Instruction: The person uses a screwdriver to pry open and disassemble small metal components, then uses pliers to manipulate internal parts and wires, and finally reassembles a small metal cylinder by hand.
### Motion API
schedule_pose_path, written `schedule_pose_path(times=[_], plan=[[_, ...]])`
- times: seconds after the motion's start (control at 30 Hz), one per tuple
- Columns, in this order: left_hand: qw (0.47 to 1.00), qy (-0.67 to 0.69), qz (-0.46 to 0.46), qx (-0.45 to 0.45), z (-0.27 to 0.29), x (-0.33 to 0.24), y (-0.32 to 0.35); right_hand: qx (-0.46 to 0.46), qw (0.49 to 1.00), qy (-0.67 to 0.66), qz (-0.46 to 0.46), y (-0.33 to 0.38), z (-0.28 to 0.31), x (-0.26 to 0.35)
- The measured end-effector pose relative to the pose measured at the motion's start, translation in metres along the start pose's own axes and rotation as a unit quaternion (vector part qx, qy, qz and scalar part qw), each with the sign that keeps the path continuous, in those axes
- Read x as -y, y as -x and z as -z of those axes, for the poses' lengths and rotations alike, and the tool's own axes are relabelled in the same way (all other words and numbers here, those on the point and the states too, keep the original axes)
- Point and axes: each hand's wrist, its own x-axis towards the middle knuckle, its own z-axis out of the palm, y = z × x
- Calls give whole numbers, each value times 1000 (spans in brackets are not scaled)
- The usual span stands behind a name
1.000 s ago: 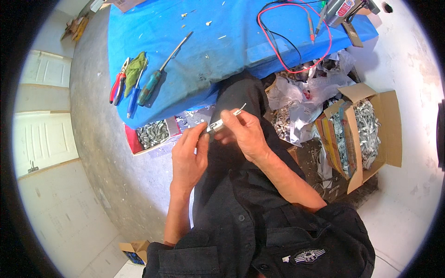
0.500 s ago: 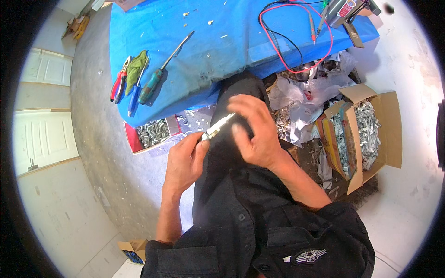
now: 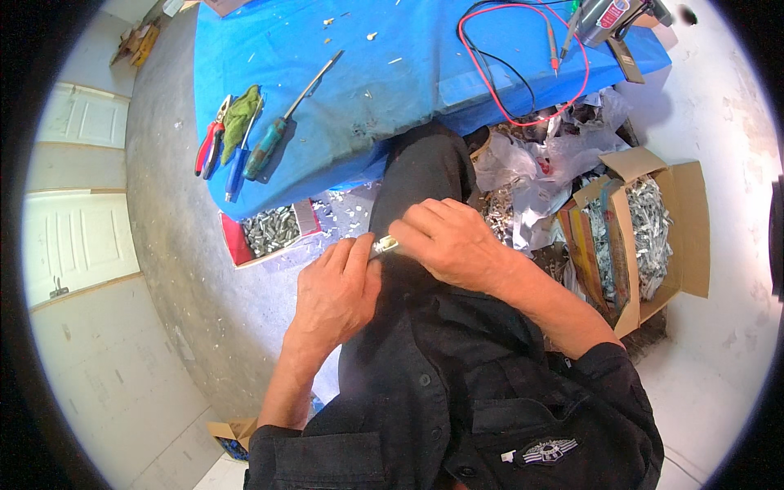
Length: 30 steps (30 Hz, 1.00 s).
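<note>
Over my lap, both hands close on one slim, silvery piece (image 3: 384, 244) with a pale inner part. My left hand (image 3: 336, 286) wraps its lower end. My right hand (image 3: 449, 245) closes over the other end, and its fingers cover most of that end. Only a short stretch shows between the hands, so its exact kind is unclear. On the blue-covered table (image 3: 351, 90) beyond my knee lie a screwdriver with a teal handle (image 3: 268, 149), a smaller blue-handled screwdriver (image 3: 238, 170) and red-handled pliers (image 3: 209, 145) beside a green cloth (image 3: 242, 114).
Below the table's left edge stands a red-sided box (image 3: 238, 242) of small metal cylinders. To my right, a cardboard box (image 3: 688, 229) holds many silvery strips, near crumpled plastic bags (image 3: 523, 175). Red and black test leads (image 3: 492, 86) and a grey device (image 3: 608, 23) lie at the table's far right.
My right hand has come down and left, from open beside the piece to closed over its upper end. My left hand has turned over, its fingers now covering the lower end.
</note>
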Motion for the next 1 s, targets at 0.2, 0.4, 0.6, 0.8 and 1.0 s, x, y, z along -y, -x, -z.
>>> schedule_pose_path(times=[0.2, 0.4, 0.6, 0.8, 1.0], plan=[[998, -53, 11, 12, -9, 5, -2, -25, 999, -19, -24, 4, -10, -3], [996, -91, -10, -18, -24, 21, -6, -38, 999, -21, -29, 8, -32, -10], [990, -127, -26, -54, -39, 33, -5, -46, 998, -31, -44, 6, -44, -12], [986, -137, -26, -90, -45, 41, -8, -85, 992, -52, -76, 2, -54, -10], [985, -143, -31, -86, -49, 51, -2, -52, 995, -60, -54, -1, -57, -9]])
